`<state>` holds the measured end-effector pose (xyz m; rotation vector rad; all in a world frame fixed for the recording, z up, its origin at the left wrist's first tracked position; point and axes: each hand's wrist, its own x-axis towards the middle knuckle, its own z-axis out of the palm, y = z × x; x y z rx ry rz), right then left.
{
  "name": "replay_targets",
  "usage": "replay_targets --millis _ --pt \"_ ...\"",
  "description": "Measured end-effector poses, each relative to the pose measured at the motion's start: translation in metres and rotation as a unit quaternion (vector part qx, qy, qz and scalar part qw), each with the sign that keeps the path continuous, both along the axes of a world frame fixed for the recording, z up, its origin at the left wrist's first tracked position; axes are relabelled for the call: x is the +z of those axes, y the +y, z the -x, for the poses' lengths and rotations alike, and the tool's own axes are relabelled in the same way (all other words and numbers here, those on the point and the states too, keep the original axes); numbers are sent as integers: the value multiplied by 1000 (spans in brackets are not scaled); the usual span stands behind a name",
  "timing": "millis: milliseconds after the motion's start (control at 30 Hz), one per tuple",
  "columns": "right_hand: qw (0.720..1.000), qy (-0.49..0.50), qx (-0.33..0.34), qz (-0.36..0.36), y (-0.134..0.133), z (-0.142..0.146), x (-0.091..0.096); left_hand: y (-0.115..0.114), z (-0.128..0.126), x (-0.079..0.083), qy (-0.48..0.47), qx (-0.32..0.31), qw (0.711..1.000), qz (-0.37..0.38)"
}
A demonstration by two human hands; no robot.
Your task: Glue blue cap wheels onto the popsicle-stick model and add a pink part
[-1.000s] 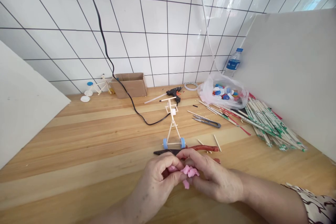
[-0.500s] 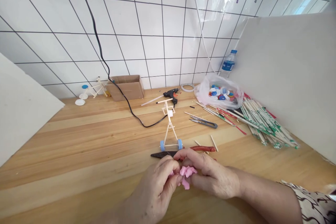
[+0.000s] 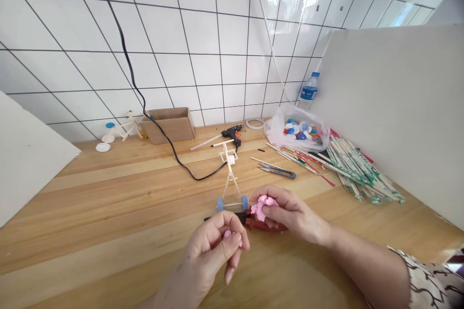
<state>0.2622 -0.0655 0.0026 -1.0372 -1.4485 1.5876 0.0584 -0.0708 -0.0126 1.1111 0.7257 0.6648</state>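
Observation:
A larger lump of pink modelling clay (image 3: 264, 206) sits pinched in the fingers of my right hand (image 3: 290, 212). My left hand (image 3: 213, 246) is closed on a small piece of pink clay (image 3: 228, 234), partly hidden by the thumb and fingers. Just beyond both hands, a little stick tricycle (image 3: 229, 174) with blue bottle-cap wheels stands upright on the table. Pliers (image 3: 253, 222) with red handles and dark jaws lie in front of its wheels, partly covered by my right hand.
Grey thread snips (image 3: 279, 171), a black glue gun (image 3: 232, 134) and a cardboard box (image 3: 170, 128) lie farther back. At the right are a plastic bag (image 3: 275, 130) of bottle caps, a water bottle (image 3: 309, 91) and wrapped chopsticks (image 3: 362, 169). A second stick model (image 3: 125, 128) stands back left.
My hands have come apart, the pink clay now divided between them. My right hand has moved up over the pliers with the larger lump. The camera view has shifted slightly.

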Motion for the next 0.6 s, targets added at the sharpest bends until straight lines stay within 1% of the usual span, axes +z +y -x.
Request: replay_targets --millis 100,167,233,300,400,467,500,533,567,600 --pt "1000 -4 -26 5 3 0 -1 -3 -1 -1 23 37 999 6" --pt "999 -9 -49 -2 6 -1 1 -4 -2 -1 25 49 998 16" --pt "997 -27 -78 -11 9 -2 4 -6 -3 0 22 48 998 35" --pt "993 -51 -106 -25 13 -5 8 -8 -4 0 20 30 998 47" --pt "980 -100 -152 -73 21 -14 15 -13 -4 -1 39 24 998 46" --pt "963 -169 -185 -103 30 -25 21 -16 -5 -2 44 11 998 51" --pt "946 -220 -208 -112 35 -32 24 -17 -5 -3 44 4 997 60" --pt "919 -289 -243 -113 41 -40 28 -18 -6 -3 45 -3 996 72" --pt "885 -360 -275 -105 48 -50 32 -18 -7 -3 47 -8 996 82" --pt "870 -386 -289 -100 56 -61 35 -18 -8 -3 49 -13 995 85"
